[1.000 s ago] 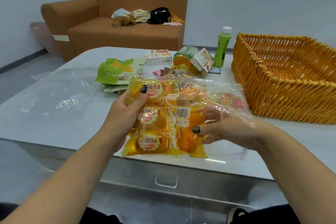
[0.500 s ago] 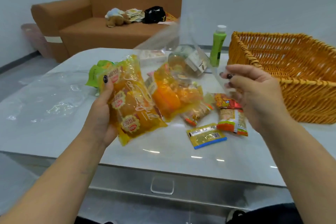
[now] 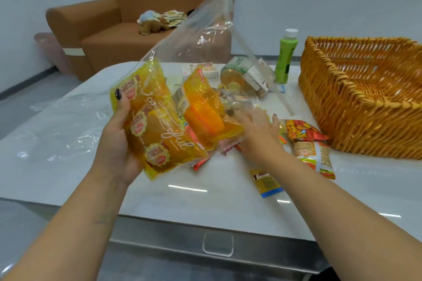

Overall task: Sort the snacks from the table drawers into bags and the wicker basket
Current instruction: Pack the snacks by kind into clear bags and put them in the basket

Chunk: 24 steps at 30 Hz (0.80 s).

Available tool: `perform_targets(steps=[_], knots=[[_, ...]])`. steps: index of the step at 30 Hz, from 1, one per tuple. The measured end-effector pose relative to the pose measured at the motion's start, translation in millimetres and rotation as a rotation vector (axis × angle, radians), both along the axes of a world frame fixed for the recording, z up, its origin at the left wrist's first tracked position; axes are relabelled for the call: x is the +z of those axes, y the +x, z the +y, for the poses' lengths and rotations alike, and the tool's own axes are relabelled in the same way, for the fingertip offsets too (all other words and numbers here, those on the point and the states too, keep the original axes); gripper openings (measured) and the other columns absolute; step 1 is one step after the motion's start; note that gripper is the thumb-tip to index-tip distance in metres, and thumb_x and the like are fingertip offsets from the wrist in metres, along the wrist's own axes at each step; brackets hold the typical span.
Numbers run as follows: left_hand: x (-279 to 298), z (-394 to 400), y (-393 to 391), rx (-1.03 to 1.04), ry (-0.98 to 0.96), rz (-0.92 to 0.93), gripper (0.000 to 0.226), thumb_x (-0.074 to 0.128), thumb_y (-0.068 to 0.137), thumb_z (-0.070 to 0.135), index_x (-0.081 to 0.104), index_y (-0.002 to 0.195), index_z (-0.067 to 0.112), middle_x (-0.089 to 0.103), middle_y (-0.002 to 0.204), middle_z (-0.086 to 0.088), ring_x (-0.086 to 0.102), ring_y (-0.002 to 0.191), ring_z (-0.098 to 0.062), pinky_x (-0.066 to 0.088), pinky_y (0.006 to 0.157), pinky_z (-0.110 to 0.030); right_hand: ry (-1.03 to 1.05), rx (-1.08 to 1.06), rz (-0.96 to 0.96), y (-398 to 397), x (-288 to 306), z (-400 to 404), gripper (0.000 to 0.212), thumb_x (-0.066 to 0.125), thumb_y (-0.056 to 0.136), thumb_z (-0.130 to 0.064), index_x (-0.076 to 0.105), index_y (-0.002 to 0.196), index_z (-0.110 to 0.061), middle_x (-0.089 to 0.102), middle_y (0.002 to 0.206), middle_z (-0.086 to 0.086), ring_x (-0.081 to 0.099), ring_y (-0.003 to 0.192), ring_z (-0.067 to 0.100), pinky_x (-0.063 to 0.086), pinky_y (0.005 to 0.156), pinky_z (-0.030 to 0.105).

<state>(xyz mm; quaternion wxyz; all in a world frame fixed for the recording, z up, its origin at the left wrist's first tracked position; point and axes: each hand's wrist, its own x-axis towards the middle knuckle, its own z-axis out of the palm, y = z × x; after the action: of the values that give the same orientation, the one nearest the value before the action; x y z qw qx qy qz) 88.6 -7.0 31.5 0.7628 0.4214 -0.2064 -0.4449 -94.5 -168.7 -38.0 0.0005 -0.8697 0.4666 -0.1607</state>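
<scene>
The left hand (image 3: pixel 118 134) gripped the clear plastic bag (image 3: pixel 194 36) from its lower side, thumb pressed over the front of the yellow cake packs (image 3: pixel 155 125) inside and fingers curled behind them, so the bag stood tilted with its empty upper part rising slack above. The right hand (image 3: pixel 258 130) lay flat and open, fingers straight, reaching low toward the loose snack packets just under the bag; whether it touched one could not be told. The risk looked plain: the bag was held by one side only, and if its mouth faced down or sideways the second orange pack (image 3: pixel 203 112) could slide out, or the slack film could drape over the reaching hand and hide the packets. A red-and-orange snack packet (image 3: pixel 303 131) and a longer striped packet (image 3: pixel 317 157) lay just beside the wicker basket (image 3: pixel 356 107), which stood to the right with nothing seen in the part of it in view. A small yellow-and-blue sachet (image 3: pixel 266 183) lay near the front edge of the surface (image 3: pixel 68 166), where a careless sweep might knock it off. A green bottle (image 3: pixel 285 57) stood upright behind, near a jar and small boxes, close enough for the swinging bag to tip it. To the left the surface carried only another flat plastic bag (image 3: pixel 68 121), giving room to set things down.
</scene>
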Motion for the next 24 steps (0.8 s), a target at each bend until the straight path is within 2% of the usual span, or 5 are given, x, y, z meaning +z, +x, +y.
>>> perform_targets(steps=[4,8,12,16,24], knots=[[1,2,3,-0.028,0.012,-0.036,0.044,0.039,0.097,0.050,0.064,0.121,0.022,0.071,0.118,-0.004,0.069,0.107,-0.025,0.056,0.084,-0.049,-0.134,-0.078,-0.053,-4,10,-3,0.038,0.053,0.089,-0.013,0.050,0.125,-0.022,0.050,0.125,0.004,0.044,0.113,0.028,0.031,0.093,0.044],[0,3,7,-0.027,0.061,-0.094,0.042,0.043,0.096,0.048,0.062,0.123,0.023,0.072,0.115,-0.004,0.070,0.104,-0.023,0.060,0.078,-0.044,0.128,-0.114,-0.854,-16,50,0,0.016,0.054,0.095,-0.027,0.058,0.109,-0.021,0.061,0.100,-0.002,0.057,0.094,0.019,0.044,0.082,0.022],[-3,7,6,-0.012,0.100,-0.134,0.043,0.048,0.095,0.045,0.061,0.127,0.020,0.072,0.116,-0.006,0.070,0.105,-0.025,0.061,0.074,-0.042,0.764,-0.137,-1.570,-32,94,19,0.030,0.053,0.097,-0.025,0.056,0.124,-0.012,0.067,0.095,0.004,0.065,0.077,0.015,0.056,0.069,0.031],[-7,9,2,-0.008,0.102,-0.184,0.050,0.055,0.089,0.042,0.057,0.133,0.017,0.069,0.121,-0.009,0.068,0.108,-0.028,0.059,0.080,-0.045,0.858,-0.018,-1.469,-39,102,53,0.019,0.053,0.097,-0.019,0.063,0.109,-0.010,0.071,0.080,0.000,0.068,0.070,0.012,0.056,0.060,0.026],[-15,3,-21,-0.023,0.107,-0.246,0.050,0.059,0.083,0.040,0.058,0.129,0.019,0.072,0.113,-0.008,0.071,0.100,-0.026,0.060,0.078,-0.044,0.886,0.053,-1.172,-71,108,64,0.038,0.072,0.077,-0.023,0.066,0.107,-0.001,0.071,0.105,0.018,0.067,0.099,0.034,0.054,0.089,0.053]])
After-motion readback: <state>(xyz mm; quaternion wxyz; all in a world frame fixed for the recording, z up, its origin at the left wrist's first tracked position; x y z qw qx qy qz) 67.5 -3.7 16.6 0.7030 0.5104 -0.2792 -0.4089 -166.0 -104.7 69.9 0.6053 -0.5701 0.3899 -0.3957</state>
